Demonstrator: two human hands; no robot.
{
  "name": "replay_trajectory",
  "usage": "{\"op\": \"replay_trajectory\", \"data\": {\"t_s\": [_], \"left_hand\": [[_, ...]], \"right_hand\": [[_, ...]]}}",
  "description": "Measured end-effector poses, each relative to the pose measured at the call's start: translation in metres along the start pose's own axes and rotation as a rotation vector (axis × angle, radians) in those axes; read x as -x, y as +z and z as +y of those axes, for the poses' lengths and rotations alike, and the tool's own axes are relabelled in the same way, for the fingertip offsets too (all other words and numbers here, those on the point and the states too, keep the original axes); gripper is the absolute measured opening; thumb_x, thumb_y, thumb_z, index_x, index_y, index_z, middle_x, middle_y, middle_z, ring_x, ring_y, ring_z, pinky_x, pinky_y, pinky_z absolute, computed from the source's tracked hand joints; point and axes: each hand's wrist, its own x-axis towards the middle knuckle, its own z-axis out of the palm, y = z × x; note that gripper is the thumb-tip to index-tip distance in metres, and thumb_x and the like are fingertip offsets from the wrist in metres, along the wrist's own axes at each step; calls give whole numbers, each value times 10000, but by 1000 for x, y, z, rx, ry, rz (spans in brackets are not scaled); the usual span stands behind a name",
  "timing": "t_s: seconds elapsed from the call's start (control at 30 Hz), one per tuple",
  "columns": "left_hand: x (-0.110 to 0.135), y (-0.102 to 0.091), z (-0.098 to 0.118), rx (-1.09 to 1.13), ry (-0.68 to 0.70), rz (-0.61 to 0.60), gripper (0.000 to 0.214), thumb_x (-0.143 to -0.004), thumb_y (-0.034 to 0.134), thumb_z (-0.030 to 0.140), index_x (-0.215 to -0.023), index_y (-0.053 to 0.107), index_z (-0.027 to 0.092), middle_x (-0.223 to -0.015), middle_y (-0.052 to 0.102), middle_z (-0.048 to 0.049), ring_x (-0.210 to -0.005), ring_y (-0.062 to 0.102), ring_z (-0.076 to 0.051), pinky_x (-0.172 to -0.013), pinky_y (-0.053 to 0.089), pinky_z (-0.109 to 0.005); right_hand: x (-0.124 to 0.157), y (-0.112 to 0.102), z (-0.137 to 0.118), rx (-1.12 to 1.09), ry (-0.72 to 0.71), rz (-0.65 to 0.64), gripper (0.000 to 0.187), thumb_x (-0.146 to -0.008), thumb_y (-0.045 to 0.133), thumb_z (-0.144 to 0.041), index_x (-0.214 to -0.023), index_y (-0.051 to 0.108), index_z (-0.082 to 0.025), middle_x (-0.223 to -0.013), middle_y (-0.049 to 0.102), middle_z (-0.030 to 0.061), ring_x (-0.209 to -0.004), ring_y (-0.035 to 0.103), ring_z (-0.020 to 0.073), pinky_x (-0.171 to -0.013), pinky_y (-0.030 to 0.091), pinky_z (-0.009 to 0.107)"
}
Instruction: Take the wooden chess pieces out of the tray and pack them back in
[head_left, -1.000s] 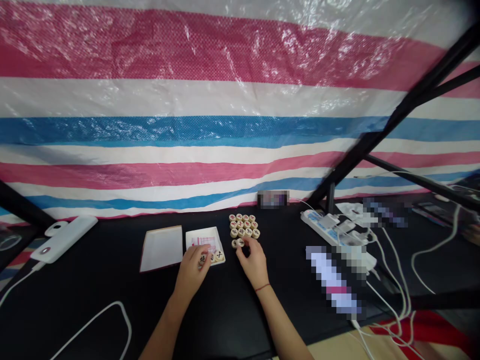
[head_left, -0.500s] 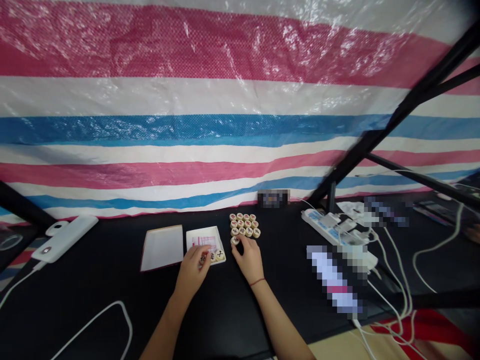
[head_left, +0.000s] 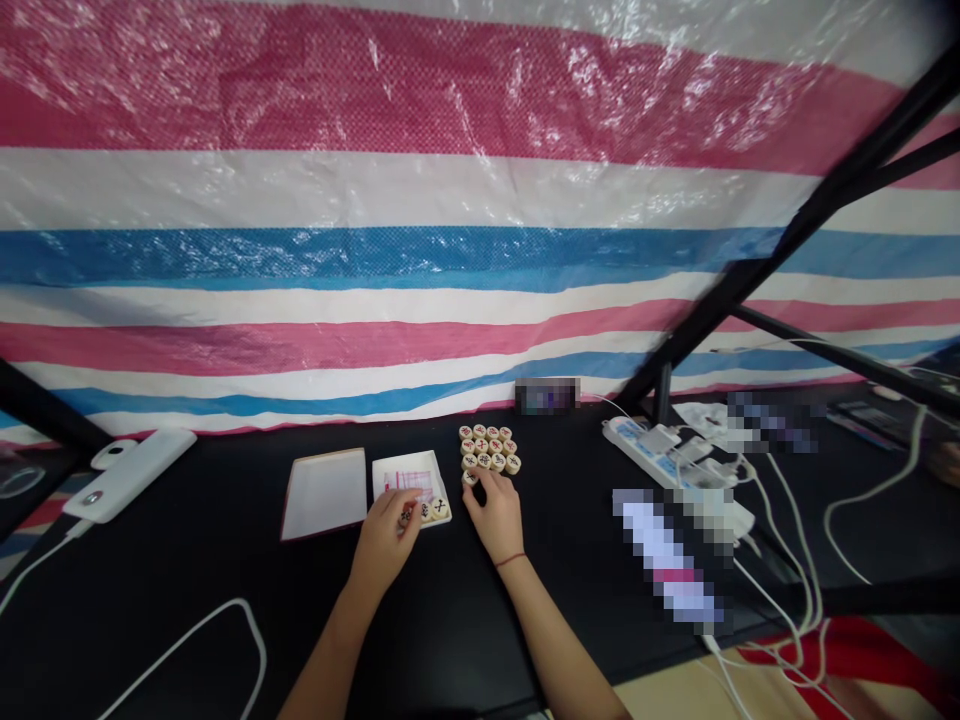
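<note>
Rows of round, pale xiangqi pieces (head_left: 493, 446) with red and black characters lie on the black table. At the near left of these rows, my right hand (head_left: 495, 515) has its thumb and fingers closed around a xiangqi piece (head_left: 470, 479) with a dark character. My left hand (head_left: 385, 538) is over the near left corner of an open white box (head_left: 385, 466). Its thumb and fingers pinch a xiangqi piece (head_left: 406, 514), partly hidden by them. Beside it in the box lie more pieces (head_left: 439, 508) and a sheet with pink print (head_left: 411, 484).
An open box lid (head_left: 325, 492) lies left of the white box. A white device with a cable (head_left: 135, 478) is at far left. On the right are a power strip (head_left: 645, 446), plugs, loose cables and a blurred phone-like object (head_left: 667, 560). Striped sheeting (head_left: 375, 190) hangs behind.
My right hand and the piece in its fingers have shifted very slightly toward the rows. The left hand stays in place at the box.
</note>
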Motion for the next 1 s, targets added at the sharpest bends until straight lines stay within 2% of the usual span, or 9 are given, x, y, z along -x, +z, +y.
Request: {"op": "replay_trajectory", "data": {"t_s": [0.17, 0.33, 0.47, 0.57, 0.6, 0.7, 0.77, 0.83, 1.0], "left_hand": [[0, 0, 0, -10, 25, 19, 195, -902, 454, 247, -990, 622, 201, -869, 682, -45, -787, 640, -166, -807, 519, -333], [-1, -1, -6, -64, -11, 64, 193, -890, 475, 262, -978, 634, 200, -830, 684, -41, -803, 636, -183, -781, 496, -330], [0, -4, -14, -256, -98, 128, 198, -871, 480, 232, -947, 659, 195, -899, 698, -58, -858, 618, -212, -791, 447, -361], [0, -7, -11, -444, -157, 62, 182, -838, 521, 221, -889, 695, 228, -961, 697, -57, -928, 578, -247, -786, 395, -385], [-1, -8, -8, -491, -164, 34, 176, -830, 534, 227, -863, 706, 240, -976, 694, -55, -950, 562, -258, -785, 378, -392], [-1, -11, 1, -573, -145, -41, 184, -831, 537, 251, -826, 721, 251, -994, 681, -59, -962, 529, -267, -772, 352, -394], [-1, -13, 5, -595, -128, -90, 197, -843, 522, 260, -829, 718, 245, -982, 672, -63, -934, 523, -257, -752, 350, -381], [0, -13, 8, -605, -120, -129, 207, -858, 505, 275, -830, 708, 242, -976, 663, -63, -918, 520, -249, -741, 350, -369], [3, -12, 10, -602, -110, -170, 204, -866, 500, 303, -845, 692, 240, -1007, 656, -59, -936, 521, -243, -770, 346, -372]], "right_hand": [[1, 3, 1, 34, 19, 21, 145, -819, 540, -206, -942, 610, -178, -849, 670, 59, -805, 581, 205, -712, 409, 283], [1, 7, 4, -9, 29, 21, 116, -827, 522, -199, -922, 587, -182, -856, 664, 60, -804, 569, 211, -736, 416, 301], [3, 4, 1, -31, 7, 88, 159, -829, 525, -239, -962, 588, -179, -919, 643, 78, -837, 554, 222, -765, 427, 338], [6, -3, -10, -57, -50, 131, 228, -841, 535, -308, -1023, 592, -184, -990, 613, 95, -898, 544, 230, -795, 426, 355], [8, -6, -16, -76, -92, 90, 259, -838, 546, -333, -1046, 593, -186, -987, 611, 92, -903, 546, 228, -794, 425, 347], [16, -9, -30, -78, -216, -139, 444, -782, 613, -435, -1148, 576, -186, -928, 619, 71, -860, 564, 225, -741, 412, 323], [20, -9, -36, -19, -221, -243, 577, -723, 659, -497, -1200, 560, -188, -883, 624, 58, -822, 571, 233, -707, 392, 324], [23, -7, -39, 36, -192, -288, 616, -703, 679, -503, -1220, 552, -194, -868, 631, 54, -810, 573, 238, -700, 374, 325], [26, -1, -37, 70, -185, -300, 507, -766, 639, -417, -1218, 543, -207, -923, 656, 65, -849, 570, 236, -702, 341, 311]]}}
